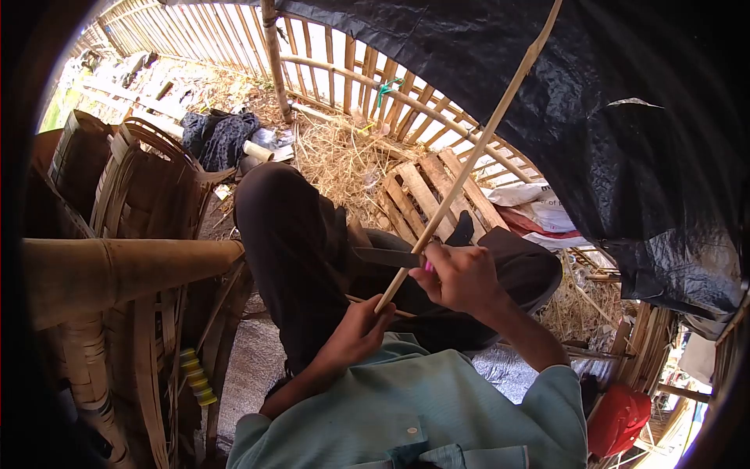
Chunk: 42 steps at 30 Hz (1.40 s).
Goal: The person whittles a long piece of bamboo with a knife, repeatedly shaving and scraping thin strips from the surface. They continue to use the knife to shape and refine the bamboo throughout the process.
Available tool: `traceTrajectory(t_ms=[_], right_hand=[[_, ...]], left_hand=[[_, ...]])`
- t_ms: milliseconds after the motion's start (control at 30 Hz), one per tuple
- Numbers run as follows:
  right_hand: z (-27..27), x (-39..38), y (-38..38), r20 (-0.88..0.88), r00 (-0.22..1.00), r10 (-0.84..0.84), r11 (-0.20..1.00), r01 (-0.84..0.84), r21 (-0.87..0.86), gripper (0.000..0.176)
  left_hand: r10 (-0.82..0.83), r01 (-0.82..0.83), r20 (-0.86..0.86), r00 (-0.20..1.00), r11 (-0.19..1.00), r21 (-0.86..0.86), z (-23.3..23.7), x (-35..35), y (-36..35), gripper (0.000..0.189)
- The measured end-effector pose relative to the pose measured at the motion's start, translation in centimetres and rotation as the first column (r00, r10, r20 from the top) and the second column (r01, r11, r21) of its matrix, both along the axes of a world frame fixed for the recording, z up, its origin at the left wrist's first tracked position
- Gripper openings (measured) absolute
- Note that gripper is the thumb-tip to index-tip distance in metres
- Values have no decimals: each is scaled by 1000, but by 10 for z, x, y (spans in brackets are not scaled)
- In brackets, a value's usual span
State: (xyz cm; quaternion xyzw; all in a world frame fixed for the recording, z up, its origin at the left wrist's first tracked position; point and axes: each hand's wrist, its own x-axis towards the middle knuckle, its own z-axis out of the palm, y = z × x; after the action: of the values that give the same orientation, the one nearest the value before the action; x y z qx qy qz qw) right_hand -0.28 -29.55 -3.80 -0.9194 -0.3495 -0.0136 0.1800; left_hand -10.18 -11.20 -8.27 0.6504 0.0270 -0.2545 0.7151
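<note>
— Slatted fencing [336,66] and black sheeting [586,102] frame this one; where's the action?

— Straight to the stick [470,164]! Pale, slender, slightly knobbed near its top, slanting up and away from the left hand [362,328], which is closed round its lower end, probably to steady it.

— And above that grip?

— Right hand [462,280], wrapped round a knife [387,257], pink showing at the handle, dark blade crossing the stick and pointing left, likely for control close to the wood.

— Further out?

— Dark-trousered knees [273,211] spread either side, seemingly giving both arms room; wooden pallet [414,186] beyond the hands, thick bamboo pole [133,273] off left.
</note>
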Motion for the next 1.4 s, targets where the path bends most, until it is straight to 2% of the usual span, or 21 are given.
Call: traceTrajectory(t_ms=[33,133,167,233,333,433,533,600,700,733,833,900,967,1067,1133,1200,1233,1333,1400], right_hand=[[1,-1,1,10,1000,19,1000,-19,-4,31],[5,5,-2,-26,999,-23,1000,23,-3,30],[6,8,-4,-14,999,-28,999,28,-15,31],[5,12,-9,7,999,-42,998,42,-40,32],[5,13,-16,-4,998,-66,995,66,-78,32],[4,11,-17,-31,998,-48,999,48,-5,34],[0,4,-16,-48,999,-25,999,26,26,35],[-2,3,-17,-56,998,-27,1000,27,-13,35],[-7,6,-21,-18,1000,-3,999,3,-35,34],[-8,9,-23,2,1000,11,999,-11,-38,34],[-10,24,-31,72,997,-36,998,39,-42,32],[-8,56,-52,224,948,-228,971,239,-25,33],[-10,77,-64,325,915,-241,965,261,-18,29],[8,83,-63,330,876,-352,924,382,-26,26],[13,91,-65,337,867,-368,927,371,58,25],[15,85,-60,290,890,-352,935,348,67,25],[17,81,-57,269,902,-339,939,342,36,26],[20,59,-46,204,962,-181,983,185,0,28],[21,39,-34,103,991,-85,996,86,-6,32]], left_hand=[[5,-5,47,999,1000,-2,0,1,-1,24],[-78,21,-210,975,965,-261,6,24,0,33],[-98,-62,-337,936,899,-433,5,32,-1,36],[-214,-281,-548,809,678,-680,0,45,-4,41],[-199,-148,-465,862,780,-608,-11,48,-7,44],[-63,-139,-378,924,865,-483,-2,44,-12,39],[73,-146,-253,965,949,-281,7,39,-20,35],[116,-134,-122,986,980,-145,5,38,-25,36],[146,-142,61,987,988,-65,-2,37,-32,38],[129,-126,62,990,991,-36,-3,37,-32,38],[72,-78,99,993,995,61,-3,38,-29,38],[36,-58,158,987,990,131,-3,38,-30,40],[57,-71,131,990,993,99,-1,42,-33,40],[71,-80,131,989,995,68,-6,39,-35,40],[81,-95,161,984,992,83,-10,37,-36,41],[117,-115,42,992,993,-32,-7,35,-32,40],[130,-132,-22,991,987,-92,-6,34,-30,40],[98,-123,-138,986,976,-182,-11,34,-24,41],[102,-124,-126,987,976,-181,-9,35,-25,40]])
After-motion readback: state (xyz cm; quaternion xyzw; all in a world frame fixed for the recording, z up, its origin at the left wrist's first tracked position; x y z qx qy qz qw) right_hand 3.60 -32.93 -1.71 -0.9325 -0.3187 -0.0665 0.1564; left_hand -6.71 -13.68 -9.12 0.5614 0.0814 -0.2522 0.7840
